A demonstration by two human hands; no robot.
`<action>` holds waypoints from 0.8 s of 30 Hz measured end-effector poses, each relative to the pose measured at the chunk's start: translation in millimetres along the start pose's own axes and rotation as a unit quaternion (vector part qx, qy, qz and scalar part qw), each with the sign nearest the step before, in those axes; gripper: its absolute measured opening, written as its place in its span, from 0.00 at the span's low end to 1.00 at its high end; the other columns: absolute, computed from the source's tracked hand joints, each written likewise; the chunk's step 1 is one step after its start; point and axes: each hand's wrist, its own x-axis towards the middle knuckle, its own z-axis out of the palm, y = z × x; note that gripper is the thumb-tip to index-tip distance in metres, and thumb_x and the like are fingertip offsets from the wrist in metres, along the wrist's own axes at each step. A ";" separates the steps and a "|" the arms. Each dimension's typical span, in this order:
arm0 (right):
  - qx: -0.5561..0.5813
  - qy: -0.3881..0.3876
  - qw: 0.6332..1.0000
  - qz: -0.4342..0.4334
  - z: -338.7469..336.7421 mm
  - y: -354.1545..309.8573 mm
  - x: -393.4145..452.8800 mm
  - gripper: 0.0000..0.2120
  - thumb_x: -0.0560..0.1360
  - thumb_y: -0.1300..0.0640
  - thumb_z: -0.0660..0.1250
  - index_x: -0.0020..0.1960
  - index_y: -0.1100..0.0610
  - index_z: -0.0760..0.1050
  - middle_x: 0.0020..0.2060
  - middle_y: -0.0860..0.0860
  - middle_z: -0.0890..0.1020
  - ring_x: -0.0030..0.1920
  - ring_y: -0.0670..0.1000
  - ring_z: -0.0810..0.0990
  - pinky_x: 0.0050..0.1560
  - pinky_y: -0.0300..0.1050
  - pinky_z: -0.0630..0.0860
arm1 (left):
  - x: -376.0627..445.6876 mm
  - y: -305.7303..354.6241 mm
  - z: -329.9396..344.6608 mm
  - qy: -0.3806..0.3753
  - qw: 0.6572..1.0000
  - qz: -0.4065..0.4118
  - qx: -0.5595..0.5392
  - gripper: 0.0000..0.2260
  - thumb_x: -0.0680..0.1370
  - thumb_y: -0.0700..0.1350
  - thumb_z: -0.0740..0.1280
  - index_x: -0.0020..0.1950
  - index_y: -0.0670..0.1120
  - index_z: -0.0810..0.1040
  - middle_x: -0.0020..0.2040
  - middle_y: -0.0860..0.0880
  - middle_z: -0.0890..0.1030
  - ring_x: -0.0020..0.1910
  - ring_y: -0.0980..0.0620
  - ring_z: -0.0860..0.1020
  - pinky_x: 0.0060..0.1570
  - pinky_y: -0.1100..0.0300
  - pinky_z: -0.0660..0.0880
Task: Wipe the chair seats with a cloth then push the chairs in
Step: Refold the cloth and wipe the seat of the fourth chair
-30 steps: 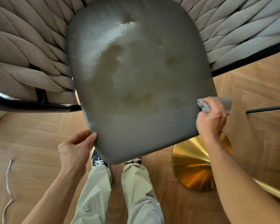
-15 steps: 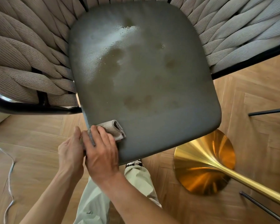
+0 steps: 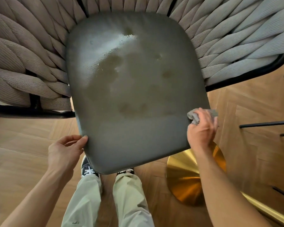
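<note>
A chair with a dark grey leather seat (image 3: 134,89) fills the middle of the view, ringed by a woven beige rope backrest (image 3: 28,66). Damp patches and smears mark the seat's centre. My right hand (image 3: 202,131) grips a bunched grey cloth (image 3: 193,117) at the seat's right front edge. My left hand (image 3: 64,151) holds the seat's left front corner, thumb on the rim, fingers curled underneath.
A shiny brass pedestal base (image 3: 187,179) stands on the wooden parquet floor (image 3: 252,145) at the lower right, its stem running off right. Thin black metal legs (image 3: 266,123) cross the right edge. My legs and shoes (image 3: 88,169) are just below the seat's front.
My right hand has swept the cloth from the seat's left front corner across to its right front edge. The left hand stays at the left corner.
</note>
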 end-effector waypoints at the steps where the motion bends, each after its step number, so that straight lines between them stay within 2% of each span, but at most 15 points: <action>1: -0.001 0.007 1.000 0.022 -3.5 10.0 13.4 0.21 0.65 0.73 0.63 0.56 0.60 0.78 0.58 0.56 0.81 0.65 0.58 0.74 0.73 0.59 0.57 | 0.8 1.1 0.1 -0.005 1.000 0.007 0.005 0.06 0.72 0.42 0.75 0.45 0.46 0.79 0.47 0.43 0.82 0.46 0.46 0.81 0.52 0.52 0.77; 4: 0.006 0.006 0.997 0.076 -12.1 25.1 39.3 0.20 0.67 0.72 0.61 0.55 0.57 0.78 0.56 0.57 0.80 0.63 0.60 0.74 0.71 0.54 0.62 | 0.2 5.6 2.7 -0.003 0.999 0.039 0.027 0.09 0.73 0.39 0.74 0.49 0.48 0.77 0.47 0.45 0.82 0.45 0.45 0.81 0.54 0.48 0.78; 5: 0.018 0.005 0.996 0.092 -12.3 26.4 42.2 0.20 0.68 0.72 0.60 0.55 0.57 0.77 0.55 0.58 0.80 0.60 0.61 0.75 0.66 0.49 0.67 | -0.4 7.0 3.5 0.000 0.998 0.044 0.033 0.10 0.73 0.39 0.74 0.49 0.49 0.77 0.46 0.46 0.82 0.45 0.44 0.81 0.54 0.48 0.78; 7: 0.047 0.011 0.993 0.112 -9.8 19.8 38.8 0.19 0.69 0.69 0.59 0.56 0.57 0.78 0.54 0.57 0.80 0.54 0.60 0.77 0.52 0.41 0.68 | -2.2 8.1 3.9 0.007 0.998 0.044 0.035 0.10 0.72 0.39 0.74 0.46 0.51 0.77 0.46 0.47 0.82 0.46 0.45 0.82 0.55 0.49 0.78; 8: 0.063 0.019 0.992 0.105 -7.1 13.4 32.8 0.19 0.69 0.68 0.59 0.56 0.57 0.78 0.54 0.57 0.81 0.54 0.60 0.77 0.52 0.41 0.69 | -2.6 8.2 3.3 0.010 0.998 0.042 0.035 0.10 0.72 0.39 0.74 0.45 0.52 0.78 0.45 0.47 0.82 0.46 0.45 0.82 0.55 0.49 0.78; 9: 0.079 0.029 0.993 0.084 -3.1 6.4 25.1 0.19 0.69 0.67 0.58 0.56 0.58 0.78 0.55 0.56 0.81 0.56 0.59 0.78 0.55 0.42 0.70 | -3.3 8.5 2.7 0.009 0.998 0.040 0.039 0.09 0.72 0.39 0.74 0.44 0.52 0.78 0.45 0.48 0.82 0.46 0.46 0.82 0.55 0.49 0.78; 11: 0.102 0.033 0.994 0.026 7.8 -10.7 4.2 0.18 0.69 0.70 0.60 0.56 0.59 0.78 0.56 0.56 0.81 0.59 0.57 0.77 0.62 0.53 0.73 | -4.2 9.8 1.6 0.008 0.998 0.035 0.045 0.09 0.72 0.40 0.75 0.44 0.52 0.78 0.45 0.48 0.83 0.46 0.46 0.82 0.56 0.48 0.78; 13: 0.119 0.023 0.992 -0.025 19.0 -34.1 -20.7 0.17 0.70 0.70 0.61 0.56 0.61 0.79 0.58 0.57 0.80 0.61 0.58 0.76 0.64 0.59 0.72 | -4.5 10.5 0.4 0.004 0.998 0.033 0.049 0.09 0.72 0.40 0.75 0.45 0.52 0.79 0.46 0.47 0.83 0.47 0.46 0.82 0.56 0.48 0.78; 18: 0.145 -0.024 0.979 -0.142 38.4 -119.2 -103.4 0.20 0.67 0.63 0.58 0.54 0.60 0.82 0.58 0.58 0.81 0.60 0.58 0.79 0.61 0.52 0.71 | -4.4 10.0 -0.4 -0.003 0.999 0.024 0.025 0.08 0.73 0.38 0.73 0.48 0.48 0.80 0.48 0.45 0.83 0.45 0.49 0.82 0.52 0.54 0.78; 20: 0.166 -0.075 0.970 -0.159 41.8 -157.2 -133.5 0.20 0.68 0.62 0.59 0.55 0.58 0.82 0.60 0.57 0.81 0.62 0.57 0.78 0.63 0.50 0.68 | -3.8 12.1 0.1 -0.003 1.000 0.014 0.001 0.00 0.76 0.41 0.70 0.46 0.46 0.80 0.47 0.43 0.83 0.41 0.50 0.81 0.45 0.57 0.78; 22: 0.185 -0.117 0.957 -0.189 44.4 -193.8 -158.4 0.19 0.70 0.60 0.59 0.58 0.57 0.80 0.61 0.56 0.80 0.64 0.55 0.76 0.65 0.49 0.66 | -5.9 16.5 2.8 0.000 0.999 -0.002 -0.037 0.09 0.80 0.47 0.64 0.45 0.45 0.79 0.44 0.45 0.82 0.38 0.51 0.79 0.39 0.60 0.78; 24: 0.180 -0.145 0.942 -0.244 46.8 -220.6 -175.7 0.19 0.73 0.59 0.59 0.61 0.57 0.77 0.63 0.55 0.78 0.66 0.54 0.73 0.66 0.48 0.67 | -9.4 21.7 4.7 0.019 0.999 -0.016 -0.043 0.15 0.82 0.52 0.59 0.44 0.44 0.79 0.40 0.49 0.80 0.37 0.54 0.78 0.38 0.60 0.74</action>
